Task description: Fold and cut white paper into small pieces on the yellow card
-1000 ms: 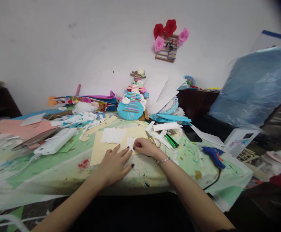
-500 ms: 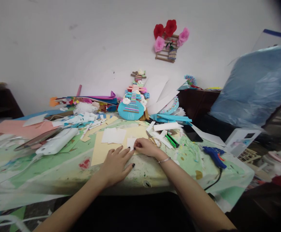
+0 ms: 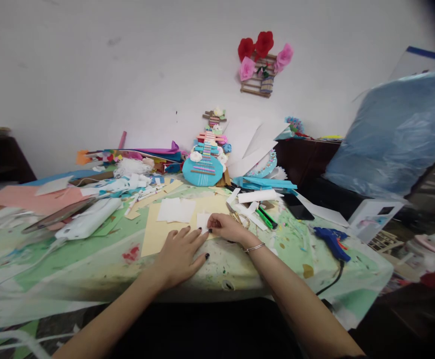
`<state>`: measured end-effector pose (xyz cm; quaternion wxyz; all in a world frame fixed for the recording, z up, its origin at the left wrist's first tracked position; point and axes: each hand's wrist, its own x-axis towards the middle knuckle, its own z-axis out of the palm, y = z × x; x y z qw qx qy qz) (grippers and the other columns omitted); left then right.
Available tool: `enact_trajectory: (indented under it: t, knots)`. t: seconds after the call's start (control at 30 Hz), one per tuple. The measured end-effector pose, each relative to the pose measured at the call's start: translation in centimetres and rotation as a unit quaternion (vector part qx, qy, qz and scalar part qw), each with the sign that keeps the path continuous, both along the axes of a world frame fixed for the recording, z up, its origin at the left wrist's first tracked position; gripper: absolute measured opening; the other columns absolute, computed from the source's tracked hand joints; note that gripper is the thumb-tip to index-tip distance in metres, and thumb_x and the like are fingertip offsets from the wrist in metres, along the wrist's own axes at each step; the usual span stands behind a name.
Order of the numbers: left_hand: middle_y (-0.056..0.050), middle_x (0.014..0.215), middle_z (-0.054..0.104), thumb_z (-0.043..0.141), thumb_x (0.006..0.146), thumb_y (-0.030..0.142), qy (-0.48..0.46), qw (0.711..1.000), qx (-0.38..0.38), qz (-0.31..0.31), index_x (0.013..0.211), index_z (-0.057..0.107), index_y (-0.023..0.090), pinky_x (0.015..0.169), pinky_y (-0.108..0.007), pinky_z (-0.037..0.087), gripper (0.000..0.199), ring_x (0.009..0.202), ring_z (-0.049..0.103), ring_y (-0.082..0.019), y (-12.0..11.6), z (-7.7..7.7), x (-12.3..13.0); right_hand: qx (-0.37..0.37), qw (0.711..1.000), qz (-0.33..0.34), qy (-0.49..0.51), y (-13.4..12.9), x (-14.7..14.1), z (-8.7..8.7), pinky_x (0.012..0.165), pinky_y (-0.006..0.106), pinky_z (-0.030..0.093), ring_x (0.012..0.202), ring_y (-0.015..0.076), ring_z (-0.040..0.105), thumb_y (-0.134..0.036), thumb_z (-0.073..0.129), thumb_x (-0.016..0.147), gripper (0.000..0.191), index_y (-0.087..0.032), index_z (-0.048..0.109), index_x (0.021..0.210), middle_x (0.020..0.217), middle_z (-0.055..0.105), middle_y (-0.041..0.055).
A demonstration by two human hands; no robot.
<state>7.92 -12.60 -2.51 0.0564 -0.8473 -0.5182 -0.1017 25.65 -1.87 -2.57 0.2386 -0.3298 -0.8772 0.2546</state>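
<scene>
My left hand [image 3: 183, 253] lies with its fingers spread on the near part of a cream sheet [image 3: 152, 234], its fingertips at a small white paper piece [image 3: 202, 220]. My right hand [image 3: 225, 227] is closed in a pinch at that piece's right edge; whatever its fingertips grip is too small to make out. Further left on the cream sheet are overlapping white paper pieces [image 3: 176, 210]. Gold-handled scissors [image 3: 240, 217] lie just beyond my right hand, beside a green cutter [image 3: 266, 218].
Behind stands a blue guitar-shaped craft [image 3: 203, 171]. A blue glue gun [image 3: 332, 242] with a cable lies at the right, near a black phone [image 3: 298, 206]. At the left are a white power strip [image 3: 89, 218], pink sheets [image 3: 30, 200] and paper scraps.
</scene>
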Motion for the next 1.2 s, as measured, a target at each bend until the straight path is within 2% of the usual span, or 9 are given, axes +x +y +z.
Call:
enact_trajectory:
  t: [0.23,0.4,0.5,0.6,0.7,0.87,1.0,1.1,1.2]
  knots:
    - [-0.008,0.128,0.052,0.038,0.085,0.045,-0.003,1.000,0.003,-0.014,0.132,0.043,0.028,0.092,-0.048,0.033,0.050,0.114,0.043,-0.032,0.1,0.4,0.0,0.001,0.999,-0.034,-0.003,0.3,0.0,-0.3,0.059,0.019,0.037,0.062,0.0093,0.049,-0.001,0.052,0.068,0.020,-0.015,0.060,0.080,0.066,0.053,-0.0038]
    - [-0.008,0.130,0.051,0.040,0.085,0.045,-0.024,0.999,0.012,-0.024,0.127,0.048,0.027,0.094,-0.049,0.033,0.046,0.117,0.042,-0.032,0.4,-0.1,-0.4,0.035,0.988,-0.153,0.010,1.8,0.1,-0.2,0.064,0.022,0.039,0.073,0.0124,0.053,0.002,0.040,0.070,0.030,-0.015,0.059,0.086,0.079,0.059,0.0017]
    - [-0.010,0.125,0.054,0.040,0.087,0.040,-0.051,0.997,0.017,-0.060,0.117,0.056,0.024,0.095,-0.045,0.036,0.037,0.116,0.045,-0.028,1.0,0.0,-1.0,0.047,0.979,-0.198,-0.008,2.9,0.0,0.4,0.067,0.024,0.040,0.076,0.0142,0.055,0.005,0.038,0.069,0.033,-0.015,0.060,0.084,0.081,0.062,0.0042]
    - [-0.010,0.119,0.058,0.042,0.087,0.035,-0.087,0.992,0.011,-0.090,0.094,0.064,0.021,0.092,-0.038,0.040,0.027,0.109,0.052,-0.024,1.9,0.6,-1.8,0.047,0.979,-0.194,-0.046,3.9,-0.3,1.2,0.070,0.025,0.039,0.079,0.0165,0.057,0.006,0.045,0.065,0.031,-0.015,0.063,0.079,0.084,0.065,0.0057]
    - [-0.009,0.105,0.063,0.045,0.085,0.031,-0.101,0.991,-0.023,-0.079,0.078,0.063,0.019,0.083,-0.032,0.044,0.023,0.093,0.059,-0.021,3.1,1.5,-2.3,0.032,0.978,-0.188,-0.085,4.7,-1.0,1.7,0.067,0.026,0.040,0.077,0.0192,0.059,0.002,0.053,0.063,0.021,-0.015,0.065,0.069,0.080,0.067,0.0082]
    - [-0.005,0.081,0.063,0.044,0.077,0.019,-0.056,0.996,-0.028,-0.061,0.081,0.061,0.019,0.068,-0.028,0.042,0.018,0.076,0.059,-0.018,4.5,2.3,-2.3,0.027,0.976,-0.189,-0.105,5.3,-2.9,1.5,0.068,0.025,0.041,0.081,0.0199,0.060,-0.004,0.056,0.068,0.020,-0.016,0.068,0.078,0.088,0.069,0.0086]
    - [-0.006,0.087,0.064,0.040,0.078,0.016,-0.040,0.995,-0.013,-0.088,0.086,0.062,0.020,0.071,-0.029,0.042,0.023,0.081,0.059,-0.019,4.5,1.8,-2.4,0.031,0.978,-0.180,-0.099,5.0,-4.2,1.3,0.073,0.026,0.041,0.086,0.0192,0.059,-0.002,0.051,0.069,0.025,-0.016,0.068,0.081,0.093,0.069,0.0085]
    - [-0.007,0.095,0.064,0.040,0.078,0.014,-0.062,0.994,-0.010,-0.095,0.095,0.061,0.021,0.074,-0.029,0.043,0.028,0.086,0.059,-0.019,4.7,1.4,-2.7,0.020,0.981,-0.172,-0.091,5.0,-4.3,1.3,0.071,0.025,0.041,0.083,0.0190,0.060,-0.001,0.051,0.066,0.024,-0.017,0.068,0.075,0.088,0.069,0.0075]
    - [-0.007,0.092,0.065,0.040,0.075,0.011,-0.094,0.992,-0.011,-0.087,0.096,0.062,0.019,0.074,-0.029,0.044,0.031,0.085,0.059,-0.019,5.5,1.3,-3.0,0.000,0.984,-0.160,-0.077,5.3,-3.7,1.4,0.067,0.026,0.042,0.077,0.0191,0.060,0.000,0.051,0.064,0.023,-0.015,0.067,0.067,0.082,0.069,0.0079]
